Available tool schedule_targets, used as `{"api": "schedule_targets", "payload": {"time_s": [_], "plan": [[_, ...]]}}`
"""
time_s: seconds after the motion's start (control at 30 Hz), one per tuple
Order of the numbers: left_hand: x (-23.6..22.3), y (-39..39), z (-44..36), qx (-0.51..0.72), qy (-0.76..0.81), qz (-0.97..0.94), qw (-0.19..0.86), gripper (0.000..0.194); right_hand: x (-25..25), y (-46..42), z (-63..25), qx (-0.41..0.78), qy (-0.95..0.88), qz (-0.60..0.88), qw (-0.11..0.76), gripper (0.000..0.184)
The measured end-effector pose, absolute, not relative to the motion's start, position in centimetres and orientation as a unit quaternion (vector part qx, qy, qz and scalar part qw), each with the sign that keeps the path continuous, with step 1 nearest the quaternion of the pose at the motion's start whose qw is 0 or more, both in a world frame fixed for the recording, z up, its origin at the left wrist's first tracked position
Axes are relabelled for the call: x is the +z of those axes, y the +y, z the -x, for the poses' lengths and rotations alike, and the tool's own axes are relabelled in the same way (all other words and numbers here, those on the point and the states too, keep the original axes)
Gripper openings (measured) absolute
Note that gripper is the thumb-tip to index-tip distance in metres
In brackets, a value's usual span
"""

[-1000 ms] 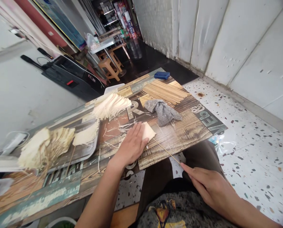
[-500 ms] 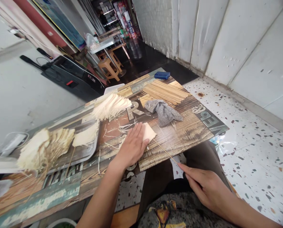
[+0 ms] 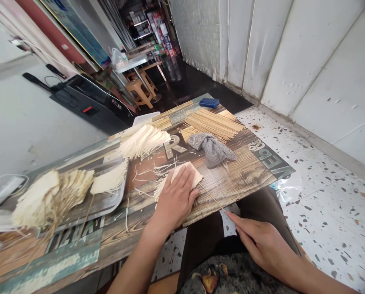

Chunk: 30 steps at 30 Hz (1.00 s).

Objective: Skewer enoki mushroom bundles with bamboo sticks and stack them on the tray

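Note:
My left hand lies flat, fingers stretched out, on a thin pale sheet that looks like tofu skin, pressing it to the table. Between its fingertips and thumb, my right hand pinches the near end of a thin wooden skewer. The skewer's far end runs to the corner of the sheet; how far it goes in is hidden. Close beyond my left hand are pale thin scraps. A crumpled grey cloth rests just past the sheet.
A fanned stack of pale sheets sits farther back. Many skewers lie near a blue box. At left, a tray holds more sheets with skewers in them. The table's edge is close to my legs.
My left hand has slid forward and right over the sheet, now covering more of its middle. My right hand still pinches the skewer, nearly in the same place.

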<state>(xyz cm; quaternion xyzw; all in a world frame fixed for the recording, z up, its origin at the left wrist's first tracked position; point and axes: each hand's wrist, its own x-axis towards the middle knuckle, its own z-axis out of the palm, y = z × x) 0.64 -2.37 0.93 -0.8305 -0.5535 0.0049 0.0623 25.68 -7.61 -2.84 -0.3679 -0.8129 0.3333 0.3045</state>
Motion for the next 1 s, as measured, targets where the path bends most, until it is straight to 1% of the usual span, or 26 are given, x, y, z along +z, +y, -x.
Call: {"api": "schedule_targets", "payload": {"time_s": [0.1, 0.33, 0.77, 1.0], "plan": [[0.2, -2.9, -0.7, -0.002, -0.547, 0.836, 0.048, 0.058, -3.0, -7.6, -25.7, 0.328, -0.818, 0.368, 0.297, 0.047], [-0.3, -3.0, -0.5, -0.036, -0.543, 0.839, 0.013, 0.062, -2.6, -7.2, -25.3, 0.317, -0.834, 0.362, 0.271, 0.046], [-0.7, -3.0, -0.5, -0.045, -0.541, 0.84, 0.023, 0.062, -1.8, -6.7, -23.5, 0.286, -0.842, 0.374, 0.265, 0.048], [-0.8, -3.0, -0.5, -0.053, -0.539, 0.84, 0.021, 0.063, -1.3, -6.6, -22.5, 0.293, -0.841, 0.388, 0.239, 0.045]]}}
